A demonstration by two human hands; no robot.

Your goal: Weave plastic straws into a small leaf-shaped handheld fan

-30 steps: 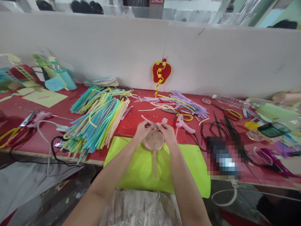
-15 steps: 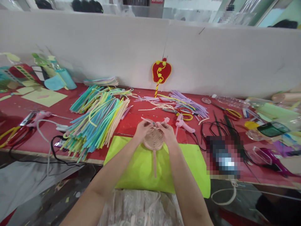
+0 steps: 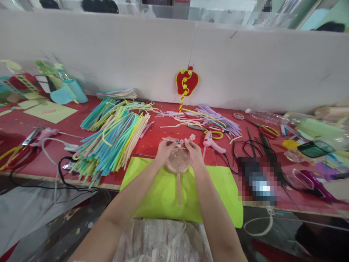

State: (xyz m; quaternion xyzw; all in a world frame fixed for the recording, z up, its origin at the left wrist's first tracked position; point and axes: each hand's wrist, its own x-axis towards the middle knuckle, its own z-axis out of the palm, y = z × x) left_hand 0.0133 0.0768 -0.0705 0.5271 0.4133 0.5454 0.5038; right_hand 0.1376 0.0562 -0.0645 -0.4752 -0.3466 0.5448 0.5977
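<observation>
Between the fingertips of both hands runs a pale pink pipe cleaner with small curls in it, one a flower-like curl point(image 3: 192, 137) at its right end. My left hand point(image 3: 165, 150) is closed, pinching its left part, where a straight end sticks out. My right hand point(image 3: 194, 151) pinches it near the curls. Just below the fingers lies a small round fan shape point(image 3: 177, 162) of pinkish-beige pipe cleaners, its handle pointing toward me over a yellow-green cloth point(image 3: 152, 193). Whether the hands also touch the fan's edge I cannot tell.
A large heap of coloured pipe cleaners point(image 3: 109, 142) lies left. Behind the hands are purple pipe cleaners point(image 3: 215, 116), scissors point(image 3: 215, 134) and a pink glue gun point(image 3: 214, 143). A red fan with yellow flowers point(image 3: 187, 83) stands against the white partition point(image 3: 122, 54). Black cables point(image 3: 240, 145) lie right.
The fingertips have shifted slightly along the pink pipe cleaner, and a small curl now shows between the two hands. The fan shape stays below them.
</observation>
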